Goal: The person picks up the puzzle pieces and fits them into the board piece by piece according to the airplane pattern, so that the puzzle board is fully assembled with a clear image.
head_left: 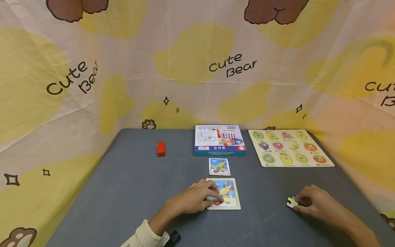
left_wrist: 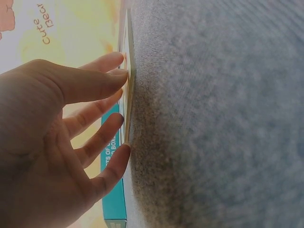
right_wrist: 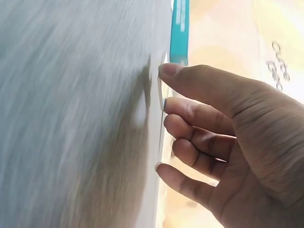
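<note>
A wooden jigsaw puzzle board (head_left: 238, 199) with a pale frame and an airplane picture lies at the front middle of the table. My left hand (head_left: 197, 197) rests over its left side, fingertips touching the surface. The left wrist view shows the board (left_wrist: 132, 61) edge-on, with those fingers spread and slightly bent. Off to the right, my right hand (head_left: 321, 206) pinches a small yellow, white and black puzzle piece (head_left: 290, 202) between thumb and fingers. That piece (right_wrist: 160, 90) appears thin and tilted just above the table in the right wrist view. My left hand covers part of the picture.
A card with the same airplane (head_left: 219, 167) lies behind the board. Farther back are a boxed bead set (head_left: 220, 140), a red block (head_left: 161, 149) and a fruit puzzle board (head_left: 291, 148) at the right. A printed cloth (head_left: 191, 58) hangs behind the grey table (head_left: 132, 192).
</note>
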### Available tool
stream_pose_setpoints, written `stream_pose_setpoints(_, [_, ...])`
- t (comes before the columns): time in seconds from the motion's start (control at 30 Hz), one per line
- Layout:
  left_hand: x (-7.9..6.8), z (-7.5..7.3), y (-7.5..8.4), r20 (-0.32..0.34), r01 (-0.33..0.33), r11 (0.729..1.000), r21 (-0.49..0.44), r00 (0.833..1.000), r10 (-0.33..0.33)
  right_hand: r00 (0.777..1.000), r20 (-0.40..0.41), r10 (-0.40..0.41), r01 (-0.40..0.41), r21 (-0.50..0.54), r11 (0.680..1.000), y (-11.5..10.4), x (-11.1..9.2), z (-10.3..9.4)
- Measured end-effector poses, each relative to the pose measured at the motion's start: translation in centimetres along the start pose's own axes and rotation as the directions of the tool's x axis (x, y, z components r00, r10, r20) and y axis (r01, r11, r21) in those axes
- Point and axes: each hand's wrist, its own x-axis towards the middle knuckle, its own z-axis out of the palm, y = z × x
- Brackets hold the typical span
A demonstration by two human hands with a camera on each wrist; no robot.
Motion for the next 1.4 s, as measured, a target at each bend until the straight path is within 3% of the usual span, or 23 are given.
stream_pose_setpoints(0.27, [-0.1, -0.1, 0.0, 0.001, -0.004, 1.0, -0.003, 1.0, 0.004, 0.987, 0.144, -0.064, 0.065, -0.003, 0.998, -3.5, 3.7, 0.9])
stream_pose_setpoints(0.73, [-0.2, -0.1, 0.0, -0.013, -0.024, 1.0, 0.007, 1.0, 0.024, 0.955, 0.213, -0.206, 0.2, 0.049, 0.979, -9.2, 8.3, 2.9])
stream_pose_setpoints(0.97, [-0.2, 0.0, -0.1, -0.008, -0.015, 1.0, 0.0, 1.0, 0.015, 0.934, 0.292, -0.204, 0.195, 0.061, 0.979, -11.0, 9.6, 4.0])
stream_pose_setpoints(1.4, [0.0, 0.0, -0.2, -0.001, -0.013, 1.0, -0.009, 1.0, 0.013, 0.904, 0.357, -0.237, 0.221, 0.085, 0.971, -12.8, 10.7, 5.3])
